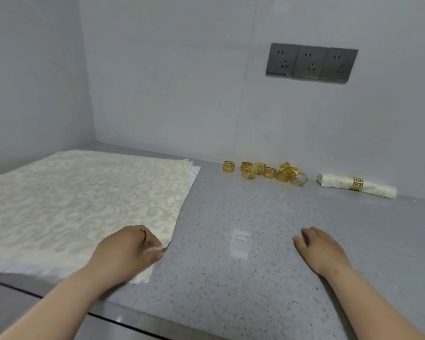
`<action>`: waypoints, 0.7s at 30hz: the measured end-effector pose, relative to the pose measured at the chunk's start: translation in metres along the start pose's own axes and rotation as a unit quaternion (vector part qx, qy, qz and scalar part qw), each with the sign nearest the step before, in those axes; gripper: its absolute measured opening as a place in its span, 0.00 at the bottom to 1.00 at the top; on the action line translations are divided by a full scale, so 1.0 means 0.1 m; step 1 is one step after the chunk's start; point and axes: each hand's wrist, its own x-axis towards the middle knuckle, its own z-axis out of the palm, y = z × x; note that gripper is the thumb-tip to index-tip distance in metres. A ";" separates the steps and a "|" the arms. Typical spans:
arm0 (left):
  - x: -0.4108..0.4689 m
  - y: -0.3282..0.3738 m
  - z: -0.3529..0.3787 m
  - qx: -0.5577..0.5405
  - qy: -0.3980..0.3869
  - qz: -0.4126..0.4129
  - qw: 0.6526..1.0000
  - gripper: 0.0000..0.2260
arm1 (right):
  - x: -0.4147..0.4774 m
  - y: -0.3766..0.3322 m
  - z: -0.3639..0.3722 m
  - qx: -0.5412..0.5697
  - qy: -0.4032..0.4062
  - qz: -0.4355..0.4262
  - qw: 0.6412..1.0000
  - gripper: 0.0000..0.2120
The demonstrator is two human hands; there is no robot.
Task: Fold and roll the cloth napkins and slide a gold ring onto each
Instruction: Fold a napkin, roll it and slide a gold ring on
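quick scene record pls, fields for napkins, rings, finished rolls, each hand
surface: grey speckled countertop
unfolded: napkin stack, cream patterned, lying flat at the left
loose: gold rings clustered by the back wall
finished: one rolled napkin wearing a fitted ring, far right
left hand: pinches the napkin stack's near right edge
right hand: flat on the countertop, holding nothing
wall: three grey sockets

We see a stack of cream patterned napkins [79, 204] lying flat at left, loose gold rings [265, 171] clustered at the back, and one rolled napkin [334, 182] wearing a ring [357, 184] at right.
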 end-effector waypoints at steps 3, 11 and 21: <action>0.04 0.02 0.04 -0.051 0.031 -0.021 0.998 0.10 | 0.01 0.01 0.01 0.002 0.003 0.000 1.000 0.25; 0.21 0.61 0.10 -0.174 -0.046 0.052 0.982 0.07 | -0.08 0.02 -0.01 0.049 0.080 -0.042 0.995 0.25; 0.20 1.10 0.42 -0.230 -0.181 0.097 0.951 0.12 | -0.48 -0.55 0.10 0.054 0.066 -0.405 0.910 0.25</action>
